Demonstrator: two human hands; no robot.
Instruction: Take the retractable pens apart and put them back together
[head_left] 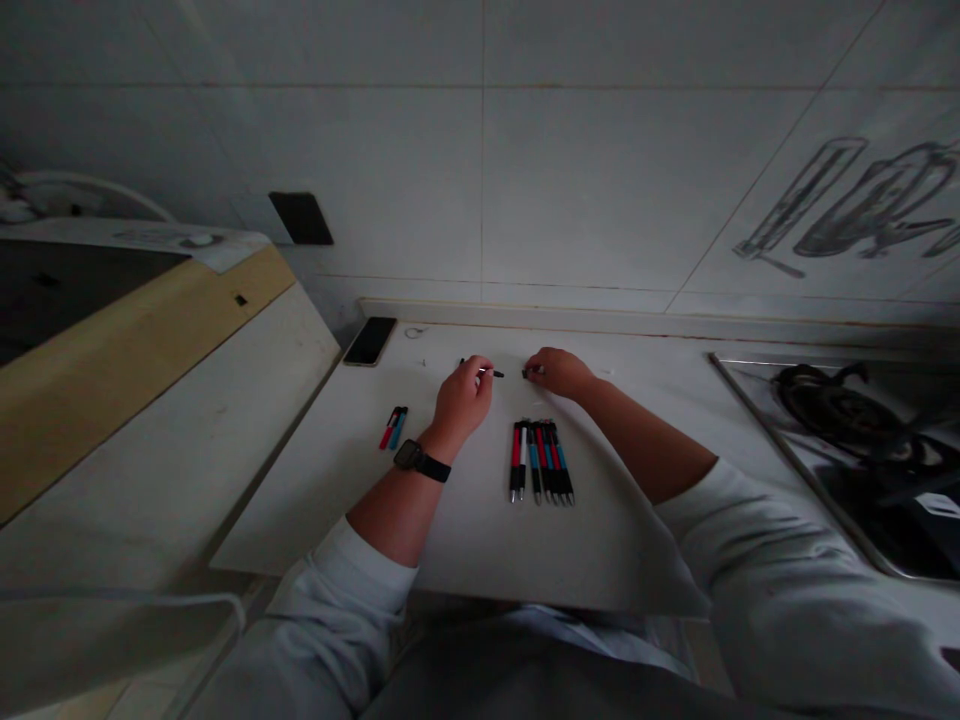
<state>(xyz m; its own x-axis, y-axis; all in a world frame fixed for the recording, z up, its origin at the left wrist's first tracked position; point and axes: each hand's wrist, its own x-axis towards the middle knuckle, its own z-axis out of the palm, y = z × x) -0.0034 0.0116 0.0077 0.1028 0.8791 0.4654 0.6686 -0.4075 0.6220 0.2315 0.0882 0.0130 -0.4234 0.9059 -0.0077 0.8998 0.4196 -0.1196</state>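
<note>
My left hand (462, 396), with a dark watch on its wrist, is closed around a slim pen part (498, 374) whose dark tip points right. Across a short gap, my right hand (559, 373) pinches a small black pen piece (526, 373). The two pieces are apart. Just below the hands, several click pens (534, 462) with red, white and blue barrels and black grips lie side by side. Left of my left forearm rest a red pen barrel (388, 428) and a blue pen barrel (399, 428), both with black ends.
A white board (465, 530) covers the counter. Toward its back left corner lie a phone (370, 341), a thin ring (415, 333) and a tiny part (424, 363). A gas stove (847, 440) stands at the right, a pale cabinet-like box (225, 370) at the left. Behind rises a tiled wall (570, 180).
</note>
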